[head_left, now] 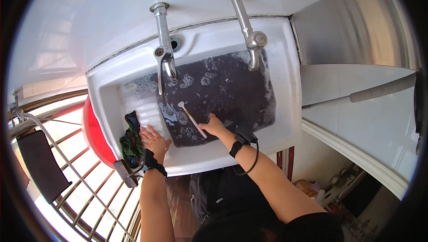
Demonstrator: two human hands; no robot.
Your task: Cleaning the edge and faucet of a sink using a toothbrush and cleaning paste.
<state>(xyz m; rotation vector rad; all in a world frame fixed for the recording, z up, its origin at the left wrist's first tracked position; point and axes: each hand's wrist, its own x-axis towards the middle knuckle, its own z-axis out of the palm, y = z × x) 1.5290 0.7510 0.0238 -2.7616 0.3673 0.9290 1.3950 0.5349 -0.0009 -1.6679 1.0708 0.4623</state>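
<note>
My left hand (155, 143) rests open on the ribbed washboard slope of the white sink (285, 108), fingers spread. Beside its fingers lies a bunched wet cloth (131, 141), dark with green and blue patches. My right hand (215, 126) reaches over the dark, sudsy water (232, 90), thumb and a finger apart, the other fingers partly hidden. A slim brush (192, 121) with a pale head and pinkish handle end lies at the water's surface, its handle right by my right thumb. I see no grip on it. Both wrists wear black strapped devices.
Two metal taps (167, 59) (254, 41) reach over the sink from the wall. A red basin (96, 130) shows behind the sink's left side. A small brown block (125, 174) sits at the near left corner. Window bars stand at left; a steel panel (352, 28) rises at right.
</note>
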